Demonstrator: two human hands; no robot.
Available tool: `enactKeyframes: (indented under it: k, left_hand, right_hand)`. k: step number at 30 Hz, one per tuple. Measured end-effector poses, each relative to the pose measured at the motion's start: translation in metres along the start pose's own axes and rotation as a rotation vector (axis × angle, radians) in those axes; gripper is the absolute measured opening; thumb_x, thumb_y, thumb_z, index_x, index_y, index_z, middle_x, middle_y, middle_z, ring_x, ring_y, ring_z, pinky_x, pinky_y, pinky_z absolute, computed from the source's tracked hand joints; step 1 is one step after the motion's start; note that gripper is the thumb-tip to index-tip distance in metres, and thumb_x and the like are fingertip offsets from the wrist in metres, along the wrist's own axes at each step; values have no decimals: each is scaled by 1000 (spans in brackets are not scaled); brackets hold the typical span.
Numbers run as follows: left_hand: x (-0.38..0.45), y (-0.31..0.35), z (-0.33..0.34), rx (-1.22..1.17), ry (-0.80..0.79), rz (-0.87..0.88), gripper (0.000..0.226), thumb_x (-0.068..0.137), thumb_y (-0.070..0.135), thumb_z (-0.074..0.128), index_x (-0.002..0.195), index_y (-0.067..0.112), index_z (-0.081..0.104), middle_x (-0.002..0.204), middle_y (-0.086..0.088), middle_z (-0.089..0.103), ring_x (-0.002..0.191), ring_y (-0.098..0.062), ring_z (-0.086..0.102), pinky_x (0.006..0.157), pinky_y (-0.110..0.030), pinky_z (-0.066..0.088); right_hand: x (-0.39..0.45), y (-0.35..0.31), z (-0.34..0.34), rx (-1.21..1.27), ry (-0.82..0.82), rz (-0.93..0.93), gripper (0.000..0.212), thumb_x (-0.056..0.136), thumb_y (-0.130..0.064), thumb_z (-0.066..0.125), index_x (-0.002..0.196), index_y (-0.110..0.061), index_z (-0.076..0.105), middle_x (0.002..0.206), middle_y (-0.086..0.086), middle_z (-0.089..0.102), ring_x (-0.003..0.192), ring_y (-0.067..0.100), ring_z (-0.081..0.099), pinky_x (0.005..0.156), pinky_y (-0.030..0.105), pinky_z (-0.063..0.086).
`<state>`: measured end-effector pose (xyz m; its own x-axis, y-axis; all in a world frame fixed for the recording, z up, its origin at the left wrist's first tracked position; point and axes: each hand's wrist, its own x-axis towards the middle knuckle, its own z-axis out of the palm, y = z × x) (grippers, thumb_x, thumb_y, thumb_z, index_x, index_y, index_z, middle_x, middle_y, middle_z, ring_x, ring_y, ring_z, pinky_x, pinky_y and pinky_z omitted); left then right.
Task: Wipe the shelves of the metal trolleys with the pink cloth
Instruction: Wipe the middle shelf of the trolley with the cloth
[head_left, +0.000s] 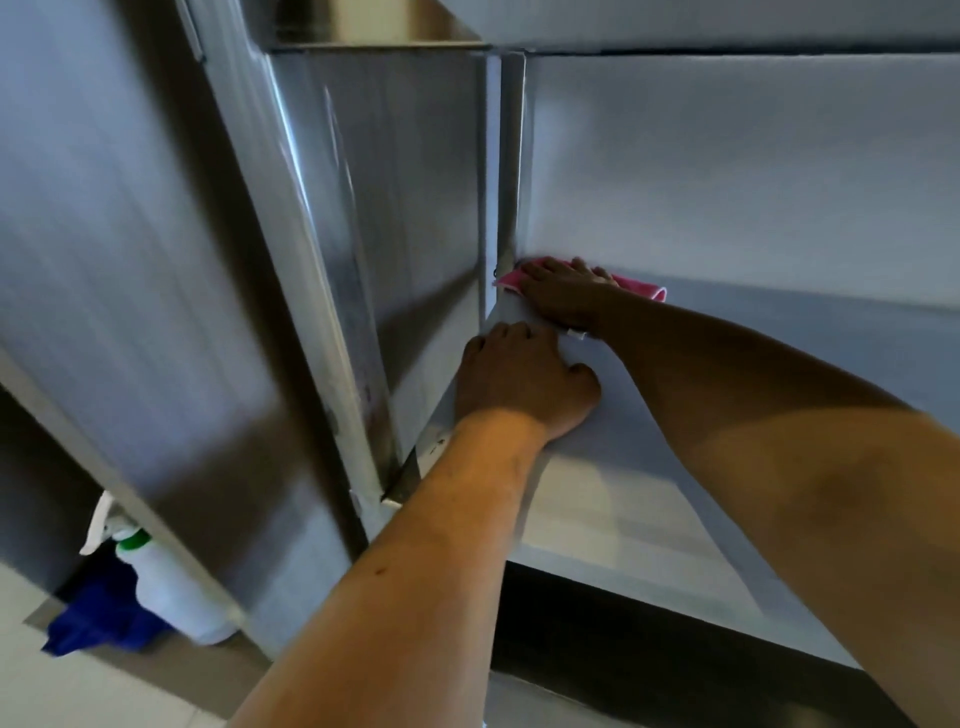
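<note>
Wiping into the back corner, the pink cloth (640, 287) is being pressed flat beneath the right hand's (563, 299) straight fingers (545, 270). The shelf (649, 447) is being steadied under the left hand's (522, 376) bent, empty fingers (501, 332); the seam ahead of the fingers is best followed.

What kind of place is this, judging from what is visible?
Probably a commercial kitchen or similar service area. It shows large stainless steel trolleys with a metal shelf, a tiled floor, and a spray bottle beside a blue cloth for cleaning.
</note>
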<state>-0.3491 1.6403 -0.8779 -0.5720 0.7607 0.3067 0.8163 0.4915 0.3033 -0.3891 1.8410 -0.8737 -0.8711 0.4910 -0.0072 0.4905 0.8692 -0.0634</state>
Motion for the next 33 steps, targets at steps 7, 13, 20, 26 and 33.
enactKeyframes:
  k: [7,13,20,26,33]
  left_hand:
    - [2,-1,-1,-73,22,-20,33,93,44,48,108,23,67,109,-1,69,106,-23,60,96,-39,38]
    - [4,-3,-3,-63,-8,-16,31,92,42,45,100,25,70,106,2,70,101,-22,63,82,-34,37]
    - [10,-12,-7,-371,200,-108,32,96,24,46,112,18,73,115,-8,72,107,-29,64,87,-29,47]
    - [6,-9,-5,-373,206,-97,32,103,36,46,93,16,70,92,-7,70,84,-24,62,73,-24,34]
    - [4,-8,-7,-294,111,-110,40,98,51,46,100,20,72,109,-5,72,89,-16,57,78,-26,35]
  right_hand:
    - [-5,-2,2,-50,-1,-130,61,108,-50,32,163,-30,15,171,3,11,155,39,11,120,64,11]
    - [-34,16,-2,-107,-30,-109,61,109,-50,30,164,-32,9,172,0,5,157,35,6,124,62,11]
    - [-86,22,-1,-148,-28,-93,60,109,-49,29,163,-34,9,172,-4,1,157,36,5,124,62,12]
    - [-152,-5,5,-57,-24,-162,64,102,-65,20,160,-45,2,171,-10,-2,157,32,1,122,58,5]
    - [-239,-32,12,179,-13,-137,63,96,-72,7,156,-53,4,170,-15,3,157,18,0,118,41,-8]
